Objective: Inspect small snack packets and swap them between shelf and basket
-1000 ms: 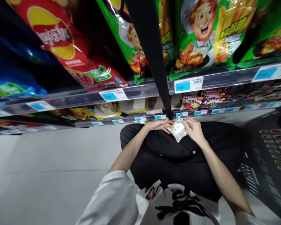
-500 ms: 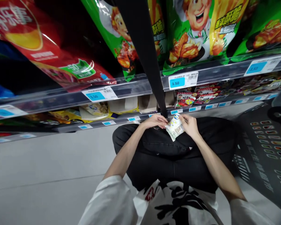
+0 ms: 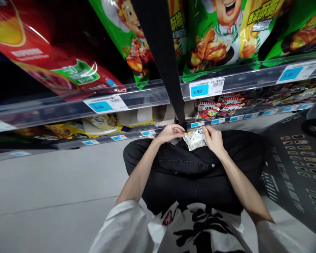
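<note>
A small pale snack packet (image 3: 195, 140) with a blue mark and printed back is held over my crossed legs, close to the lowest shelf. My right hand (image 3: 213, 139) is closed on the packet's right end, thumb on top. My left hand (image 3: 172, 133) is at its left end, fingers together and bent, their tips at the packet's edge. Both hands are in front of the black shelf post. What lies beneath the packet is hidden.
A grey shopping basket (image 3: 287, 172) stands close on my right. Overhead, a shelf edge (image 3: 137, 96) with price labels juts out, bearing green snack bags (image 3: 216, 38) and a red bag (image 3: 65, 66). Small red-and-white packets (image 3: 219, 107) and yellow boxes (image 3: 137, 117) fill the low shelf.
The packet has turned from slanting to nearly level and risen slightly. My left hand has come up against its left edge. The view has shifted a little to the right.
</note>
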A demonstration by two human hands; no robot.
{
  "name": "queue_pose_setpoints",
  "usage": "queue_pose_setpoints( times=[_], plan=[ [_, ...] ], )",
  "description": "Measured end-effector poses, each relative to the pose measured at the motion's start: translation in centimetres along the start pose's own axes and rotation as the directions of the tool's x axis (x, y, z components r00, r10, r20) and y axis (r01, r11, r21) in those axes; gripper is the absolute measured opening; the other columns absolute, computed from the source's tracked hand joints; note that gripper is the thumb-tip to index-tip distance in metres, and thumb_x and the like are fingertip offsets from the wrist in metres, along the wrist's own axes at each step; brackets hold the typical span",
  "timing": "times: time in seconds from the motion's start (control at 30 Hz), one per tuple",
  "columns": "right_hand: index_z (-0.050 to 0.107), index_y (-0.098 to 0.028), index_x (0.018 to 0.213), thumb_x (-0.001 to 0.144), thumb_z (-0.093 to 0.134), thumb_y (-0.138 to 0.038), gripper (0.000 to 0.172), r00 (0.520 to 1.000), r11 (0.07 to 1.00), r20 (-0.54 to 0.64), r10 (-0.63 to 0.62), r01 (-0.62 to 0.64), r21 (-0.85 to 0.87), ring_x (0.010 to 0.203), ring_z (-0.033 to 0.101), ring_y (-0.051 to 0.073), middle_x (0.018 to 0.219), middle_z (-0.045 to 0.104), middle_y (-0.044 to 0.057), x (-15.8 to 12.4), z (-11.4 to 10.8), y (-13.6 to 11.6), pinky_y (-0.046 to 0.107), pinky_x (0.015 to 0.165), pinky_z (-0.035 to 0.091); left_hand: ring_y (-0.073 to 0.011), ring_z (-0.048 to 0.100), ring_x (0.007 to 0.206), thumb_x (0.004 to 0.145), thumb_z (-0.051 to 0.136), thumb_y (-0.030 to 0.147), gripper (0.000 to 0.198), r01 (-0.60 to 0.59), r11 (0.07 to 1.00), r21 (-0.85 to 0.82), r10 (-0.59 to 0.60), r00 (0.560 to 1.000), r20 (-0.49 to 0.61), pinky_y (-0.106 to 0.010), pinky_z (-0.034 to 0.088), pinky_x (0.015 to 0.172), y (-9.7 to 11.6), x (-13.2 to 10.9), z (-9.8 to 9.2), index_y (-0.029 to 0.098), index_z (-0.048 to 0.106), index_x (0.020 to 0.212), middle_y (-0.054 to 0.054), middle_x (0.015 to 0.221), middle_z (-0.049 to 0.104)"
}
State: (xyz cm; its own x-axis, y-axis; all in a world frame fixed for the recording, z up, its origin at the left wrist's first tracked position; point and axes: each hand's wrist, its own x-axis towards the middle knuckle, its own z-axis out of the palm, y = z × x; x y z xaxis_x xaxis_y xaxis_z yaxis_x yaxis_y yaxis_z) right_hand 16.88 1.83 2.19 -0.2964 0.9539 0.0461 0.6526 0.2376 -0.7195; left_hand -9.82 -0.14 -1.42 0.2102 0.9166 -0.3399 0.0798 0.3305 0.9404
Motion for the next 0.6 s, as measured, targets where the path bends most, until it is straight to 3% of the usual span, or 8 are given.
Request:
queue_pose_setpoints(
  times=[0.3,0.47,0.6],
  plan=[
    [0.069,-0.021,0.082,0.102,0.042,-0.053,0.046,0.998,0.999,-0.057,0.032,-0.032,0.005,0.066,0.061,0.021,0.070,0.068,0.006,0.1,-0.3,0.5,0.030,0.065,0.036,-0.0140,0.069,0.068,0.066,0.089,0.029,0.043,0.031,0.999,0.039,-0.036,0.991,0.131,-0.025,0.053,0.069,0.7,-0.2,0.1,0.011,0.078,0.103,-0.006,0.076,0.075],
    [0.063,-0.020,0.073,0.100,0.046,-0.058,0.050,0.997,0.984,-0.071,0.036,-0.023,0.177,0.060,0.053,0.017,0.063,0.060,0.002,0.3,-0.1,0.4,0.029,0.060,0.035,-0.0142,0.070,0.075,0.068,0.090,0.030,0.044,0.013,1.000,0.007,-0.014,0.990,0.140,-0.024,0.055,0.072,1.2,-0.5,0.3,0.010,0.076,0.104,-0.006,0.080,0.074],
    [0.056,-0.019,0.066,0.096,0.051,-0.062,0.052,0.994,0.941,-0.072,0.084,-0.055,0.334,0.060,0.046,0.015,0.060,0.049,-0.001,0.5,0.1,0.3,0.028,0.058,0.034,-0.0152,0.071,0.077,0.071,0.089,0.033,0.048,0.015,0.988,-0.150,0.004,0.992,0.128,-0.028,0.061,0.076,2.0,-1.1,0.7,0.013,0.070,0.111,-0.003,0.085,0.070]
  ],
)
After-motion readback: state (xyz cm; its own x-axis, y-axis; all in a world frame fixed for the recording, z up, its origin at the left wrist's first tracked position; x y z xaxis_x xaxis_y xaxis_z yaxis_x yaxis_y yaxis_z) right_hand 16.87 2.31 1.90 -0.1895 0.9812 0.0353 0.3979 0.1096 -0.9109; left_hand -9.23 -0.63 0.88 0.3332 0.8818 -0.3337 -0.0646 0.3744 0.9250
